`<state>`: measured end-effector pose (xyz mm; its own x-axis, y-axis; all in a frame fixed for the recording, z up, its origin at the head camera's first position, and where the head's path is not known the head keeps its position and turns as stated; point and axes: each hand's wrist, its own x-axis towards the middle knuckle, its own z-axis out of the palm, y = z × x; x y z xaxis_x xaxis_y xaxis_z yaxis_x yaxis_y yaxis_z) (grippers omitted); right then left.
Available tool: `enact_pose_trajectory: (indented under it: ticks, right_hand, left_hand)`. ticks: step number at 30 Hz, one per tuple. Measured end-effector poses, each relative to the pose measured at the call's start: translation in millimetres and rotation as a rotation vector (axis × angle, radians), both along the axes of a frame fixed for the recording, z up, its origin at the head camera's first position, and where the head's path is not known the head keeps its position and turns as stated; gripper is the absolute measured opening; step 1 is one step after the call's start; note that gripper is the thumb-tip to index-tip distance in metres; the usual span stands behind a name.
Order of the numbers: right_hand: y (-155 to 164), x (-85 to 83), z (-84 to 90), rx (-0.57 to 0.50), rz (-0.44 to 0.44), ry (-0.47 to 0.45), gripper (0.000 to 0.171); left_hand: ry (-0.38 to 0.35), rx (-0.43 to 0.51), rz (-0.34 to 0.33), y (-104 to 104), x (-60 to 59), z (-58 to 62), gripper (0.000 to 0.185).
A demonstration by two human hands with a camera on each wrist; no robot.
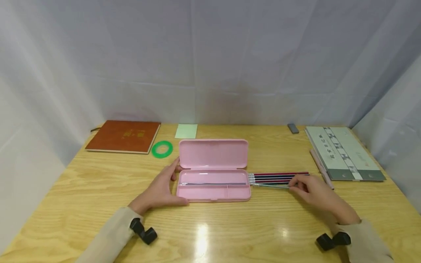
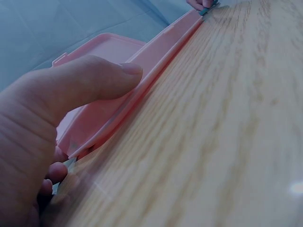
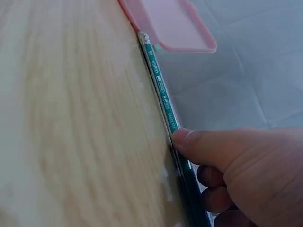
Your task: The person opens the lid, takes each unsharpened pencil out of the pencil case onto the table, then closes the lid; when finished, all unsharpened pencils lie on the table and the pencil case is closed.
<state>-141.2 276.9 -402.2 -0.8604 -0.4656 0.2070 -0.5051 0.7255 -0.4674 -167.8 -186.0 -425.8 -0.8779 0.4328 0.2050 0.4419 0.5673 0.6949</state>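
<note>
A pink pencil case [image 1: 210, 197] lies on the table with its lid raised, one dark pencil [image 1: 213, 184] inside along its divider. My left hand [image 1: 161, 188] holds the case's left end, thumb at the front rim and fingers round the back corner. In the left wrist view the thumb [image 2: 111, 78] lies along the case's front wall. My right hand [image 1: 317, 193] pinches a green pencil [image 3: 161, 87] between thumb and fingers, its eraser end towards the case. Just behind it, several red and dark pencils [image 1: 279, 176] lie in a row beside the case.
A brown notebook [image 1: 126, 136], a green tape roll [image 1: 162, 149] and pale green sticky notes [image 1: 186, 131] lie at the back left. At the right are a grey eraser [image 1: 293, 128], a pink pen [image 1: 321, 168] and a grey-green notebook [image 1: 345, 153]. A pale curtain [image 1: 210, 65] hangs behind the table.
</note>
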Motion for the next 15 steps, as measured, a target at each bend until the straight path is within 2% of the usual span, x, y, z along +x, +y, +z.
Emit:
enact_pose_trajectory:
  ticks: [4,9,15]
  right_hand:
    - [4.2,2.7,-4.7,0.019,-0.022,-0.025,0.007]
    - [-15.2,-5.2,-9.2,0.044,-0.031,-0.021,0.015]
    - [-51.9,-19.8,-4.1,0.030,0.042,-0.027,0.015]
  left_hand:
    - [0.004,0.012,-0.011,0.9,-1.6,0.3,0.131]
    - [0.002,0.012,-0.004,0.4,-1.0,-1.2,0.132]
    - [0.011,0.012,-0.009,1.5,-1.9,-2.2,0.131]
